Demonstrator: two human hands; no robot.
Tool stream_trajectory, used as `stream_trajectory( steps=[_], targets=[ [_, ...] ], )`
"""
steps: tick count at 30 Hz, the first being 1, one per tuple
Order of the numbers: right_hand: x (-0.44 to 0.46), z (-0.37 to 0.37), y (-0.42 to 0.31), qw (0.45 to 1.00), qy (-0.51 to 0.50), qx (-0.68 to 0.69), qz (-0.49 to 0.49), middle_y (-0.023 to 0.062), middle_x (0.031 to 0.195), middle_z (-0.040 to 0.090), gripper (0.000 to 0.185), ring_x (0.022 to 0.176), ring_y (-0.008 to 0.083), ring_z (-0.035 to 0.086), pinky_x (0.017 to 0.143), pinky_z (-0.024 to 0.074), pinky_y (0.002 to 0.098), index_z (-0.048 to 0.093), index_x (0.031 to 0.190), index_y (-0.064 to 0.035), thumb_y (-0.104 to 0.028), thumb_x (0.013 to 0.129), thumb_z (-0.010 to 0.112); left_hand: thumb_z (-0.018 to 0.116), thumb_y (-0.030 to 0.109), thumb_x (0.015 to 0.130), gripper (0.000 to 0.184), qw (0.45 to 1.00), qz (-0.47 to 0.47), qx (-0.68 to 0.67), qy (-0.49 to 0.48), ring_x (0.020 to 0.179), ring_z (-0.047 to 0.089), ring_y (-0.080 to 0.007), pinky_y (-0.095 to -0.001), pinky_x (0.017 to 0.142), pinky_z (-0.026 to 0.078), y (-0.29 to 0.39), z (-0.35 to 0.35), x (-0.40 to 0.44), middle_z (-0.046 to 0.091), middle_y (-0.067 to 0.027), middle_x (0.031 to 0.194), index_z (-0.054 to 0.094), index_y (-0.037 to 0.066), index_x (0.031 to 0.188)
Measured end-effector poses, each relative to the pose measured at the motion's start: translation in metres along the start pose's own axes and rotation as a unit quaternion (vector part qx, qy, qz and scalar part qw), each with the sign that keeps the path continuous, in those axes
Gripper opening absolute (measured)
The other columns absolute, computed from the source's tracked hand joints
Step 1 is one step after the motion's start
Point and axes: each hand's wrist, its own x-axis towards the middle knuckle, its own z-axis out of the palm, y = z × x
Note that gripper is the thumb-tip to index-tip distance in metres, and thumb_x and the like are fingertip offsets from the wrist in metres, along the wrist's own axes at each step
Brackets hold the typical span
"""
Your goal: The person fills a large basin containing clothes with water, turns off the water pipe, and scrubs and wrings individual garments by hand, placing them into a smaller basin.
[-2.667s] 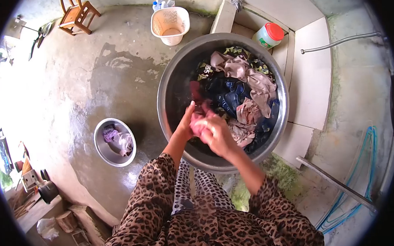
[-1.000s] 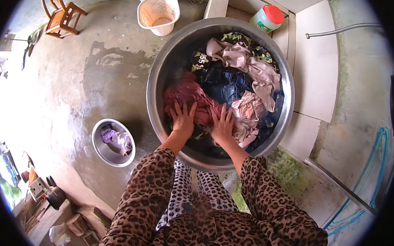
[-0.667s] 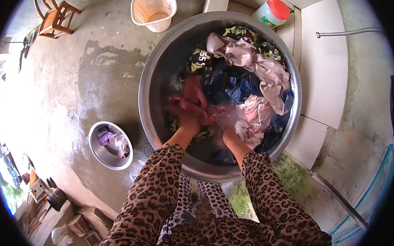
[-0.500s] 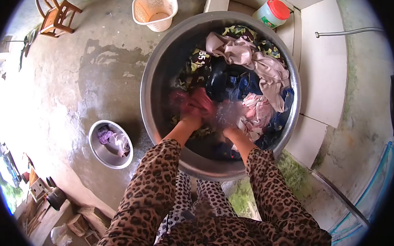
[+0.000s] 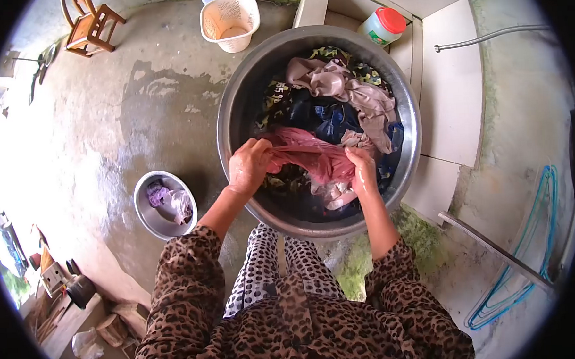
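A wet red cloth (image 5: pixel 309 154) is stretched between my two hands over a large metal basin (image 5: pixel 231 95). My left hand (image 5: pixel 248 166) is closed on its left end, near the basin's left rim. At the right end, my right hand (image 5: pixel 362 168) grips the cloth with bent fingers. Under and around it lie a pale pink cloth (image 5: pixel 335 193), dark blue fabric (image 5: pixel 336 121), camouflage fabric (image 5: pixel 275 96) and a beige-pink garment (image 5: pixel 367 100) in dark water.
A small metal bowl (image 5: pixel 149 217) with purple and pale cloth stands on the floor at left. Beyond the basin are a white plastic basket (image 5: pixel 232 37), a red-lidded jar (image 5: pixel 382 26) and a wooden chair (image 5: pixel 93 25). Blue hangers (image 5: pixel 542 258) lie at right.
Both hands have come up out of the water and moved apart. The red cloth, bunched low in the basin before, is now lifted and pulled taut between them.
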Motion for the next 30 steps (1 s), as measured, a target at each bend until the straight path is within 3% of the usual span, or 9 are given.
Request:
stream_trajectory(
  steps=[4,9,14,18,21,23,25,27,30],
  targets=[
    [-0.05,0.011,-0.079,0.999,0.005,-0.023,-0.047,0.0086,0.095,0.066,0.021,0.088,0.0116,0.06,0.081,0.0456,0.0217,0.065,0.102,0.0083,0.001,0.083,0.064,0.063,0.002,0.078,0.016,0.998,0.023,-0.024,0.055,0.079,0.063,-0.0276,-0.0329,0.069,0.051,0.034,-0.038,0.008,0.061,-0.0105,0.085,0.065,0.008,0.093],
    [-0.096,-0.006,-0.142,0.946,0.08,-0.131,-0.287,0.0091,0.099,0.067,0.017,0.088,0.01,0.059,0.08,0.0443,0.0207,0.065,0.104,0.0066,-0.001,0.091,0.057,0.065,-0.001,0.076,0.018,0.987,0.006,-0.069,0.144,0.08,0.064,-0.0257,-0.0328,0.071,0.051,0.048,-0.068,0.015,0.063,-0.011,0.089,0.067,0.006,0.093],
    [-0.142,-0.014,-0.156,0.949,0.083,-0.066,-0.298,0.0126,0.111,0.064,0.027,0.094,0.0109,0.059,0.083,0.0465,0.0232,0.058,0.117,0.0065,0.003,0.09,0.058,0.065,0.006,0.08,0.016,0.989,-0.053,-0.041,0.134,0.08,0.063,-0.0278,-0.034,0.071,0.051,0.033,-0.063,0.019,0.063,-0.0136,0.09,0.067,0.007,0.096],
    [-0.159,-0.004,-0.152,0.97,0.017,-0.019,-0.24,0.0132,0.117,0.061,0.041,0.094,0.0112,0.059,0.084,0.0468,0.0231,0.05,0.127,0.0053,0.008,0.087,0.057,0.066,0.013,0.081,0.014,0.98,0.002,0.103,0.171,0.078,0.062,-0.0319,-0.0396,0.07,0.05,0.012,-0.023,0.019,0.062,-0.0149,0.087,0.063,0.008,0.094],
    [-0.155,0.014,-0.126,0.981,-0.031,0.031,-0.191,0.0136,0.124,0.057,0.049,0.094,0.0095,0.058,0.08,0.0474,0.0222,0.047,0.131,0.004,0.012,0.083,0.056,0.063,0.024,0.084,0.016,0.995,-0.09,-0.038,-0.013,0.078,0.065,-0.031,-0.0413,0.064,0.051,0.04,0.019,0.001,0.066,-0.0111,0.091,0.065,0.011,0.092],
    [-0.158,0.028,-0.108,0.984,-0.05,0.018,-0.172,0.0141,0.123,0.058,0.048,0.093,0.0095,0.058,0.078,0.0478,0.0216,0.048,0.13,0.0047,0.013,0.083,0.055,0.053,0.04,0.089,0.031,0.981,0.024,0.055,-0.184,0.078,0.067,-0.0312,-0.0406,0.065,0.053,0.013,0.089,-0.011,0.069,-0.0081,0.092,0.067,0.015,0.1],
    [-0.168,0.034,-0.107,0.988,-0.067,0.036,-0.134,0.0132,0.12,0.059,0.048,0.092,0.0094,0.058,0.078,0.0478,0.0212,0.048,0.129,0.0051,0.013,0.083,0.055,0.065,0.042,0.082,0.042,0.968,-0.178,-0.074,-0.158,0.085,0.066,-0.0328,-0.0401,0.073,0.053,0.044,0.102,-0.026,0.068,-0.0154,0.097,0.065,0.008,0.106],
    [-0.176,0.035,-0.116,0.986,-0.069,0.046,-0.145,0.0131,0.119,0.06,0.046,0.091,0.0097,0.059,0.078,0.0479,0.0213,0.05,0.128,0.0049,0.013,0.083,0.055,0.073,0.041,0.076,0.05,0.973,-0.177,-0.089,-0.117,0.084,0.067,-0.0293,-0.0368,0.074,0.052,0.035,0.122,-0.036,0.068,-0.0173,0.095,0.065,0.003,0.108],
    [-0.176,0.023,-0.13,0.982,-0.012,0.033,-0.186,0.0134,0.119,0.06,0.042,0.09,0.0103,0.059,0.079,0.048,0.0216,0.053,0.125,0.0048,0.013,0.083,0.054,0.073,0.027,0.076,0.028,0.937,-0.273,-0.171,-0.139,0.072,0.066,-0.0212,-0.0336,0.067,0.05,0.014,0.123,-0.033,0.069,-0.0123,0.077,0.071,0.002,0.086]
  ],
)
